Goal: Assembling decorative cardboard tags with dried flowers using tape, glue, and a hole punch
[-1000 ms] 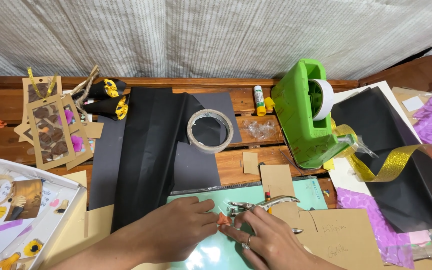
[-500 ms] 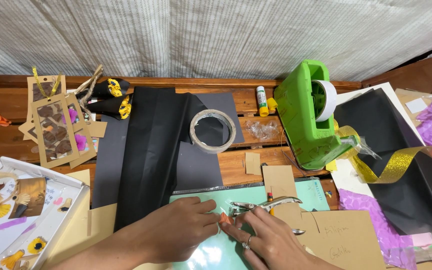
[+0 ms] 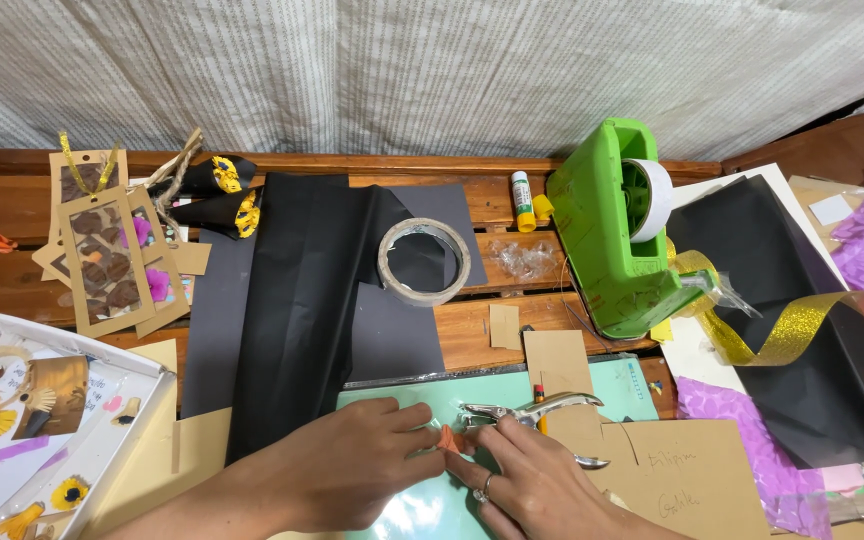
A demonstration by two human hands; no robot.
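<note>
Pinching a small orange piece (image 3: 450, 438) between them, left hand (image 3: 352, 470) and right hand (image 3: 532, 480) meet beside the metal punch (image 3: 532, 410)

Small orange paper scrap (image 3: 449, 438) at metal hole punch's (image 3: 537, 412) mouth

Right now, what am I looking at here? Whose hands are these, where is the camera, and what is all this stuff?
There is no machine: a person wears a camera on the head, looking down at their own two hands over a wooden table. The left hand and right hand pinch a small orange piece between the fingertips above a green cutting mat. A metal hole punch lies by the right hand. Further back lie black paper, a roll of tape, a glue stick and a green tape dispenser.
</note>
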